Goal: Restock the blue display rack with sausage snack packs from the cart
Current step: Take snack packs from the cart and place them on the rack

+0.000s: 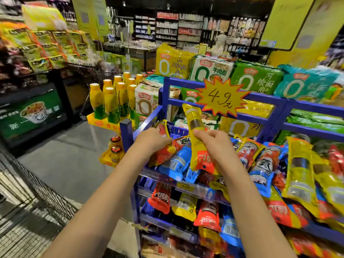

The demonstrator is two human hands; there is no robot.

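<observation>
At centre frame, the right hand [214, 141] pinches a yellow sausage pack [197, 138] upright over the blue rack [270, 101], the left hand [152, 139] grasps a red pack [164, 146] on its heaped shelf; behind, a starburst price sign [222, 97]

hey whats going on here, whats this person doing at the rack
A person is stocking a blue display rack in a shop with sausage snack packs. The right hand grips a long yellow pack and holds it upright over the top shelf. The left hand grips a red pack at the left end of that shelf. The shelf already holds a loose pile of red, blue and yellow packs, and the shelves below are stocked too. A starburst price sign hangs just behind.
</observation>
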